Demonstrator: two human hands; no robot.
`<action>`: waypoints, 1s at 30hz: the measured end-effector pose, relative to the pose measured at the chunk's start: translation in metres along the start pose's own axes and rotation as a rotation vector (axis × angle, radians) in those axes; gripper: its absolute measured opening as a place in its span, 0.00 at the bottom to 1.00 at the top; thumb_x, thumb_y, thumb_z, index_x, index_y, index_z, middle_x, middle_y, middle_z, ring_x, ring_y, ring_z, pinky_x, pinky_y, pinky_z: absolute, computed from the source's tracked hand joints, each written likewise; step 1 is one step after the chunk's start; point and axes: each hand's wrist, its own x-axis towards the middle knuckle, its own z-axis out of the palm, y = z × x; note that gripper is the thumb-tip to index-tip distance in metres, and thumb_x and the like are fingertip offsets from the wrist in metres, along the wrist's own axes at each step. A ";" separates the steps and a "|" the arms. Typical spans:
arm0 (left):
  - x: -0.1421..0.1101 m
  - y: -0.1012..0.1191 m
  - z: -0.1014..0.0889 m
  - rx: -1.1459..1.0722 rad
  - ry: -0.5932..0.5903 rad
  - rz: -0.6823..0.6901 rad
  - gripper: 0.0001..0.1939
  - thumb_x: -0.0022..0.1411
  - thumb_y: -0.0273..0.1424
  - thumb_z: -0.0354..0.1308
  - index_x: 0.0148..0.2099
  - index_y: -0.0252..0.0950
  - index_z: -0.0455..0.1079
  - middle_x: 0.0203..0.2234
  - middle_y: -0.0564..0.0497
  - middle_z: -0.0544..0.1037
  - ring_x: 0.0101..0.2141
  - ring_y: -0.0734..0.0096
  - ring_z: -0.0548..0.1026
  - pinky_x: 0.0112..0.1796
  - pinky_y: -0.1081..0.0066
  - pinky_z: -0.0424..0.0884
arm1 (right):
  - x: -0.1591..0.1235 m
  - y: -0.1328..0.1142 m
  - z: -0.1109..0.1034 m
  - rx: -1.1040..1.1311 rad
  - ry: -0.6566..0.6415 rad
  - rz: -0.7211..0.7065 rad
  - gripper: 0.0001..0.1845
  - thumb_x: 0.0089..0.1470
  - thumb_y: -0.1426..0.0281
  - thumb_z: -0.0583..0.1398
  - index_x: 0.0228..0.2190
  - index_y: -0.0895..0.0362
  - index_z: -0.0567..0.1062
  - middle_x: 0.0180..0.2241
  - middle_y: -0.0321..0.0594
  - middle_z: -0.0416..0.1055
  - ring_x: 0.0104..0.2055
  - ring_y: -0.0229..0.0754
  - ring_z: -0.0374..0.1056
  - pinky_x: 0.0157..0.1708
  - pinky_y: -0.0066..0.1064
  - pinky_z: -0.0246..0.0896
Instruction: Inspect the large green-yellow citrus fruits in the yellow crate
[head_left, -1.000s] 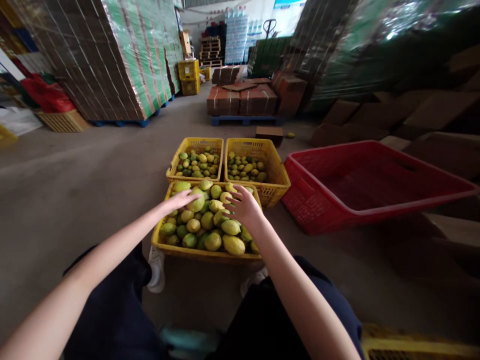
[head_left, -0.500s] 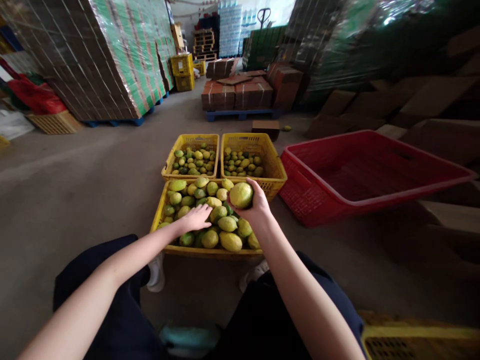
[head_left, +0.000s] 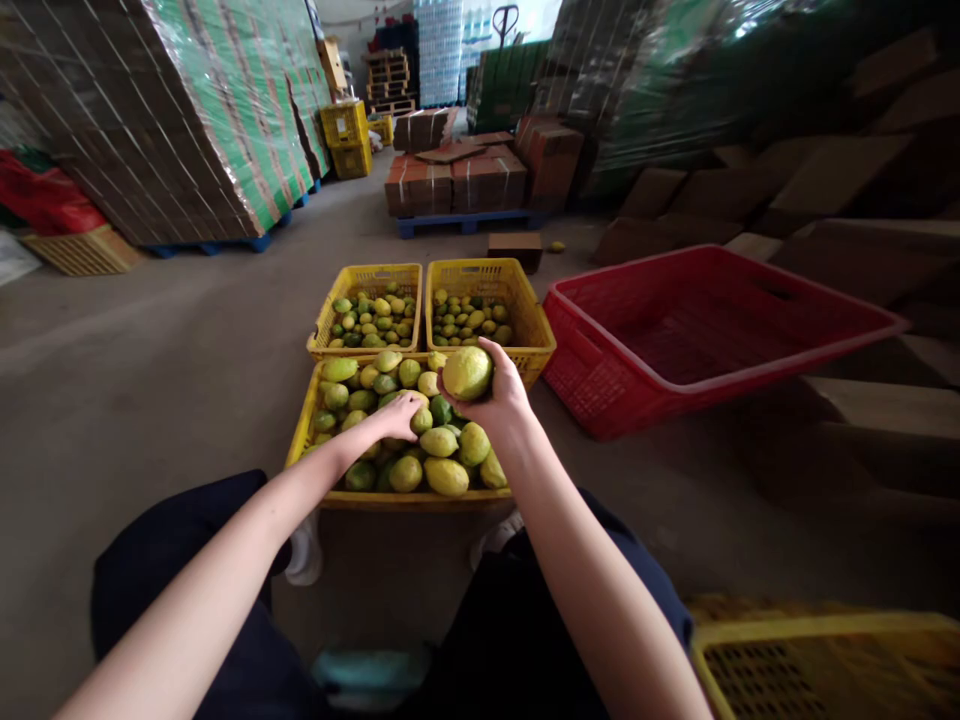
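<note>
Cupping a fruit (head_left: 468,373) in part-hidden right hand (head_left: 504,397). Resting left hand (head_left: 397,416) on piled fruits (head_left: 446,477); cannot tell its grip.

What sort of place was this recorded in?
Probably a warehouse or produce store: a tall plastic-wrapped stack stands on the left, strapped cardboard bundles sit on a blue pallet, and yellow crates hold green-yellow fruit.

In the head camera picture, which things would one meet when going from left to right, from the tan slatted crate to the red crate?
Tan slatted crate → left hand → right hand holding a yellow-green fruit → red crate.
</note>
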 end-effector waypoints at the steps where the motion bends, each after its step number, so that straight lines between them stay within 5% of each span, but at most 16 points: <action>1: -0.005 -0.001 -0.002 -0.017 0.003 -0.001 0.38 0.44 0.31 0.73 0.59 0.36 0.69 0.59 0.39 0.73 0.61 0.46 0.72 0.61 0.58 0.68 | 0.000 0.000 0.000 0.000 -0.001 0.002 0.11 0.62 0.61 0.61 0.30 0.52 0.70 0.26 0.33 0.69 0.31 0.41 0.69 0.31 0.36 0.78; 5: -0.032 -0.003 -0.017 -0.087 0.095 -0.031 0.36 0.43 0.27 0.72 0.57 0.39 0.70 0.57 0.42 0.76 0.59 0.45 0.73 0.61 0.55 0.67 | 0.000 0.001 -0.002 -0.006 -0.005 0.003 0.11 0.62 0.61 0.61 0.31 0.53 0.70 0.27 0.34 0.70 0.32 0.40 0.69 0.31 0.35 0.78; 8: -0.055 -0.007 -0.040 -0.237 0.282 -0.100 0.32 0.46 0.31 0.72 0.55 0.42 0.71 0.56 0.44 0.78 0.58 0.44 0.74 0.60 0.54 0.69 | -0.002 0.003 -0.003 -0.039 -0.006 -0.039 0.10 0.62 0.61 0.62 0.32 0.54 0.70 0.28 0.34 0.71 0.31 0.39 0.69 0.31 0.34 0.77; 11: -0.079 -0.011 -0.067 -0.612 0.463 -0.155 0.33 0.45 0.38 0.75 0.53 0.41 0.71 0.52 0.44 0.80 0.55 0.45 0.76 0.58 0.52 0.71 | -0.005 0.011 -0.003 -0.108 0.018 -0.080 0.08 0.59 0.63 0.64 0.33 0.52 0.71 0.28 0.33 0.72 0.28 0.40 0.70 0.28 0.33 0.76; 15: -0.109 -0.006 -0.087 -1.200 0.462 -0.117 0.35 0.50 0.47 0.73 0.55 0.38 0.68 0.49 0.42 0.81 0.49 0.51 0.81 0.54 0.48 0.76 | -0.005 0.031 0.002 -0.193 -0.045 -0.066 0.03 0.58 0.70 0.62 0.34 0.54 0.72 0.28 0.35 0.74 0.26 0.40 0.71 0.25 0.31 0.74; 21: -0.127 0.005 -0.071 -1.405 0.404 -0.131 0.30 0.62 0.53 0.62 0.60 0.42 0.70 0.51 0.40 0.82 0.52 0.48 0.81 0.52 0.46 0.79 | 0.000 0.066 0.005 -0.350 -0.177 -0.204 0.04 0.53 0.74 0.66 0.32 0.55 0.76 0.29 0.38 0.76 0.25 0.40 0.71 0.19 0.27 0.67; 27: -0.131 0.010 -0.055 -1.266 0.446 -0.094 0.29 0.49 0.49 0.73 0.51 0.42 0.77 0.48 0.41 0.84 0.54 0.41 0.79 0.55 0.49 0.76 | 0.012 0.082 0.008 -0.490 -0.184 -0.314 0.07 0.50 0.71 0.69 0.32 0.54 0.77 0.30 0.37 0.78 0.28 0.42 0.72 0.17 0.26 0.64; 30: -0.132 0.017 -0.056 -1.270 0.493 -0.138 0.28 0.52 0.48 0.73 0.51 0.42 0.77 0.49 0.43 0.84 0.55 0.43 0.79 0.57 0.50 0.75 | 0.013 0.082 0.013 -0.460 -0.245 -0.338 0.09 0.48 0.68 0.69 0.33 0.52 0.76 0.29 0.34 0.77 0.31 0.43 0.74 0.20 0.26 0.65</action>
